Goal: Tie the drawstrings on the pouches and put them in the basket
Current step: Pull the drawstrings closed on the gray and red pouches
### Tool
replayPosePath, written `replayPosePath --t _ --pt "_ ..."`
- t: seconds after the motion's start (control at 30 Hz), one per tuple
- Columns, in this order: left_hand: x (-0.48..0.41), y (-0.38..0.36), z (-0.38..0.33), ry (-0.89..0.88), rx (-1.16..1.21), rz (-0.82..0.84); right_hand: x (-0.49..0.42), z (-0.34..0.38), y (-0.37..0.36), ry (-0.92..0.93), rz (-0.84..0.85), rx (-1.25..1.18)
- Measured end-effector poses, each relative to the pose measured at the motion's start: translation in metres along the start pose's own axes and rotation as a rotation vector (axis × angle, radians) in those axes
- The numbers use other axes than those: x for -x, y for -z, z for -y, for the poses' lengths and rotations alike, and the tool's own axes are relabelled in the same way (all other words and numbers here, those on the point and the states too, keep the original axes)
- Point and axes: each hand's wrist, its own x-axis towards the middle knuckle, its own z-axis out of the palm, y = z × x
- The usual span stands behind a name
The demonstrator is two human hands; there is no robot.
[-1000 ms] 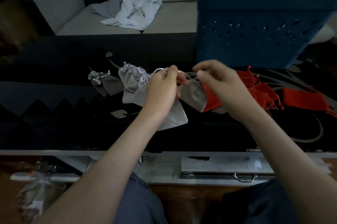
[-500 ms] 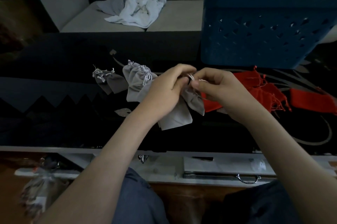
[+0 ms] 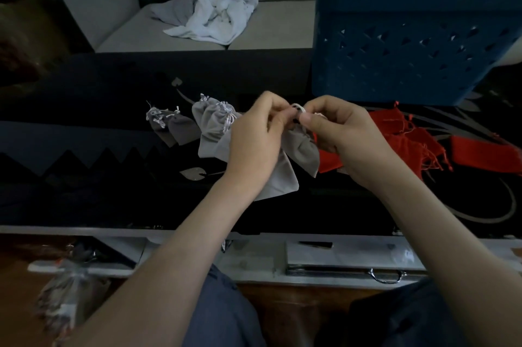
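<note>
A grey pouch [image 3: 303,149] hangs between my hands above the dark table [image 3: 99,177]. My left hand [image 3: 255,137] and my right hand [image 3: 337,132] meet at its gathered neck, both pinching the white drawstring [image 3: 296,107], which forms a small loop between the fingertips. Another flat grey pouch [image 3: 278,180] lies under my left hand. More grey pouches [image 3: 211,123] with gathered necks lie to the left, two smaller ones [image 3: 172,128] further left. Several red pouches [image 3: 409,137] lie to the right. The blue basket [image 3: 404,44] stands at the back right.
A pale sofa [image 3: 271,27] runs behind the table, with crumpled white and grey cloths [image 3: 214,16] on its seat. Below the table's near edge there is a shelf with papers and a metal ring [image 3: 387,276]. A crumpled bag [image 3: 65,296] lies at the lower left.
My hands, spread apart with the string a second ago, have come together at the pouch's neck. The string now makes a small loop between the fingertips.
</note>
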Motion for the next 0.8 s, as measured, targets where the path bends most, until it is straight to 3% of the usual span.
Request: replayPosePath --t 0.3,0.53,0.8 --pt "0.0017 -0.0045 0.0026 -0.051 -0.077 0.132 -0.0032 -0.0081 0.0002 0.005 -0.129 0.052" --pt "0.0024 -0.002 0.0004 -0.008 -0.038 0.234 -0.0022 -0.0098 0.0051 0.062 -0.106 0.176" --pt "0.0014 -0.0051 0.0043 0.007 -0.079 0.219 -0.001 -0.0051 0.0027 0.084 -0.093 0.173"
